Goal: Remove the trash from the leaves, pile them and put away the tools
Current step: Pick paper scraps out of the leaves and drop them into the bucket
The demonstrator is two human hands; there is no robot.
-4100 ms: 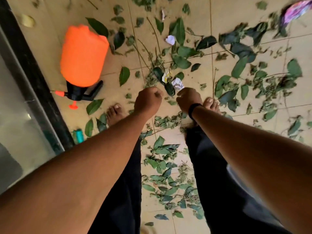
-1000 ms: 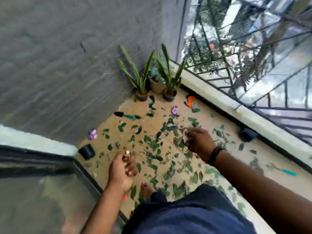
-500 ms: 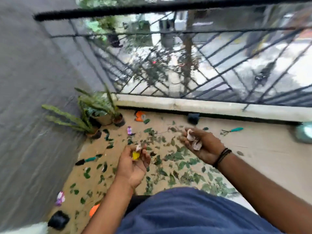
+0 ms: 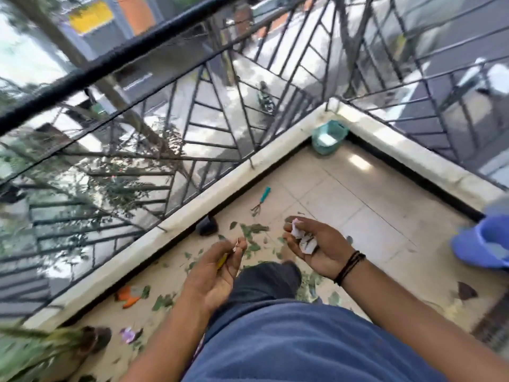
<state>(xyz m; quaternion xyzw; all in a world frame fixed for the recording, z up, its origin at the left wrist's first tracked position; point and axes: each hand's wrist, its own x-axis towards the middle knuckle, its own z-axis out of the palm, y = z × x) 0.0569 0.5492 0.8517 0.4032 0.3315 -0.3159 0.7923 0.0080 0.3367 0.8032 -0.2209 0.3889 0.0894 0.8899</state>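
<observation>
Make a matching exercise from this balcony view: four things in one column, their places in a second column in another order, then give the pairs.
Things:
1. crumpled white paper
2. teal basket
3. hand rake
4. orange scrap

Places:
A. on the floor beside the low wall, to the person's left
B. in the palm of the right hand
C. in the far corner of the balcony
D. on the tiles ahead of both hands, near the low wall

Pairs: 1-B, 2-C, 3-D, 4-A
</observation>
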